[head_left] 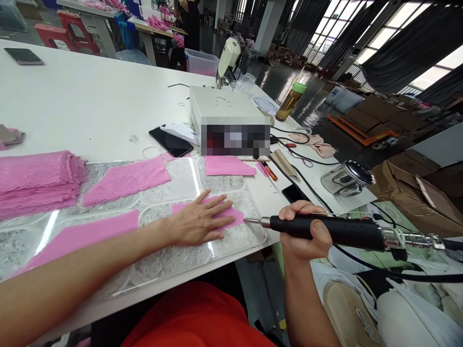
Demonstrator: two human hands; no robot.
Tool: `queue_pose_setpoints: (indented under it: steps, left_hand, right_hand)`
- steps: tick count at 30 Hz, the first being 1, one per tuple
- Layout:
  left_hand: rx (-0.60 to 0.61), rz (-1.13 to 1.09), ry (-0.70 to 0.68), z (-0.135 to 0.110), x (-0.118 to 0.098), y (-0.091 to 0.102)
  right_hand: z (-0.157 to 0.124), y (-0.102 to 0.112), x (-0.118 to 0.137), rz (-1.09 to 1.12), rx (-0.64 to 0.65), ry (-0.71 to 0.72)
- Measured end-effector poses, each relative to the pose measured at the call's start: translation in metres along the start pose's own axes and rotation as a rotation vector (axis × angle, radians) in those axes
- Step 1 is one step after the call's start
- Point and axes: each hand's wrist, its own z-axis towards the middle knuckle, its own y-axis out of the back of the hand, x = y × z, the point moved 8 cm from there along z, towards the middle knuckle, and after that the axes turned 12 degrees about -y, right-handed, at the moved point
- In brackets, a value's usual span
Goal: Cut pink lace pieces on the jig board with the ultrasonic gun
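Observation:
My left hand [204, 219] lies flat with fingers spread, pressing on a pink card-like template [237, 218] on the clear mat [231, 243]. What lies under the palm is hidden. My right hand [306, 230] is wrapped round a black corded cutter handpiece [340, 232], held level, its slim metal tip at the template's right-hand point. Whether the tip touches it I cannot tell. Behind my left hand lies a cut piece of pink lace [126, 180]; under my left forearm is a larger pink template [90, 233]. A thick stack of pink lace [36, 180] sits at the left.
A pale control box [227, 106] stands behind the mat, with a black phone [171, 140] beside it. An orange-black utility knife [269, 171], another pink template [227, 165], black cables [311, 183], a glass jug [345, 179] and a green-capped bottle [290, 102] are on the right.

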Motion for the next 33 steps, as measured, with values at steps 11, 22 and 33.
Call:
queue_pose_setpoints:
  steps: [11, 22, 33]
  left_hand:
    - [0.026, -0.040, 0.033, 0.001, 0.002, 0.006]
    - [-0.043, -0.161, 0.079, -0.083, -0.002, 0.034]
    - [-0.004, -0.329, 0.201, -0.104, -0.014, 0.026]
  right_hand:
    - [0.000, 0.003, 0.001, 0.046, -0.030, -0.017]
    - [0.001, -0.003, -0.001, 0.188, -0.021, -0.134]
    - [-0.041, -0.083, -0.010, 0.327, 0.330, -0.290]
